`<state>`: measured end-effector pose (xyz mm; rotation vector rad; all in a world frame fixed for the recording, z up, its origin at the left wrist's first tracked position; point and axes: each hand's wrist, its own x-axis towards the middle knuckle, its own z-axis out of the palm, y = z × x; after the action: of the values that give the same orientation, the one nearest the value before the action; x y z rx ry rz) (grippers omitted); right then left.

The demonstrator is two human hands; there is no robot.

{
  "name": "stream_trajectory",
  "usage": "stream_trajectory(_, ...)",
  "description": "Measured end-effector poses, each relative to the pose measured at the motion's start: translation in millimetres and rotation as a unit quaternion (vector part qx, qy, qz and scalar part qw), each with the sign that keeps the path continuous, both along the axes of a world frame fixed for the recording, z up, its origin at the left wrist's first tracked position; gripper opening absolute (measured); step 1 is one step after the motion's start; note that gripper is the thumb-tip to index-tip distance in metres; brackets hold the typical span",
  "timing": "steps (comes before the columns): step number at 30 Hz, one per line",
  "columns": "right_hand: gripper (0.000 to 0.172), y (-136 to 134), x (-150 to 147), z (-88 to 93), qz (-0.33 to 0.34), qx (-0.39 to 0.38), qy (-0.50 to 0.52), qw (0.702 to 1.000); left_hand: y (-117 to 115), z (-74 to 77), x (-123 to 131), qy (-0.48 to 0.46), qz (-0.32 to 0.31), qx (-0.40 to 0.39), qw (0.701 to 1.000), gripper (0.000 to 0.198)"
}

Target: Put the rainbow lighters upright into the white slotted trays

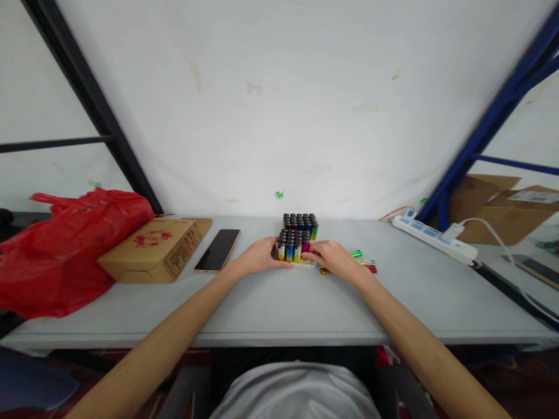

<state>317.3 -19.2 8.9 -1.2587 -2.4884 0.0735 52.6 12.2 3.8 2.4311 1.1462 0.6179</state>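
Observation:
In the head view, a small pale tray (311, 265) holds upright lighters (289, 251) with black tops and coloured bodies, packed in rows. My left hand (262, 255) grips its left side, the thumb along the front edge. At the front right corner, my right hand (328, 255) has its fingers pinched together low beside a magenta lighter (306, 247). They seem to hold a lighter, mostly hidden by the fingers. Right behind stands a second block of upright lighters (300, 222). Several loose lighters (371, 268) lie flat by my right hand, partly covered by it.
Left of my hands lie a dark-screened phone (218, 250), a brown cardboard box (151, 247) and a red plastic bag (74, 250). A white power strip (437, 237) with a plugged-in charger is at the right. The grey table (288, 308) meets a white wall behind.

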Motion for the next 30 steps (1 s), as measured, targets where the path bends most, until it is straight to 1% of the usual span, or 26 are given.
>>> stream_trajectory(2,0.046,1,6,2.8,0.018,-0.012,0.022,1.0,-1,2.0,1,0.001,0.001,-0.007,1.0,0.064)
stream_trajectory(3,0.047,1,11,4.7,0.015,-0.011,0.039,0.999,-1,2.7,1,0.002,0.002,-0.011,1.0,0.064)
stream_trajectory(6,0.046,4,36,10.4,-0.022,0.001,0.075,0.997,-1,2.7,1,0.004,0.002,-0.016,1.0,0.069)
stream_trajectory(8,0.039,8,58,12.1,-0.049,-0.007,0.079,0.996,0,1.5,0,0.003,0.001,-0.015,1.0,0.07)
stream_trajectory(12,0.02,12,101,11.1,-0.107,-0.07,0.087,0.988,0,0.6,-1,-0.012,0.01,-0.026,1.0,0.068)
stream_trajectory(14,0.022,11,119,10.6,-0.124,-0.112,0.103,0.981,0,2.0,-1,-0.013,0.012,-0.036,0.999,0.067)
stream_trajectory(17,0.029,9,134,10.2,-0.117,-0.17,0.127,0.97,0,5.7,-2,0.0,0.005,-0.04,0.999,0.066)
stream_trajectory(20,0.027,10,136,8.6,-0.118,-0.181,0.12,0.969,2,9.2,-4,0.018,-0.012,-0.048,0.999,0.065)
stream_trajectory(23,0.018,14,127,5.2,-0.135,-0.15,0.108,0.973,5,9.9,-7,0.032,-0.023,-0.054,0.998,0.063)
stream_trajectory(25,0.018,15,119,3.1,-0.148,-0.128,0.12,0.973,7,8.9,-9,0.038,-0.023,-0.053,0.998,0.062)
stream_trajectory(28,0.024,17,106,2.3,-0.143,-0.093,0.186,0.968,8,6.8,-10,0.042,-0.018,-0.05,0.998,0.063)
stream_trajectory(30,0.032,18,95,3.3,-0.134,-0.063,0.263,0.953,7,6.0,-10,0.038,-0.018,-0.05,0.998,0.064)
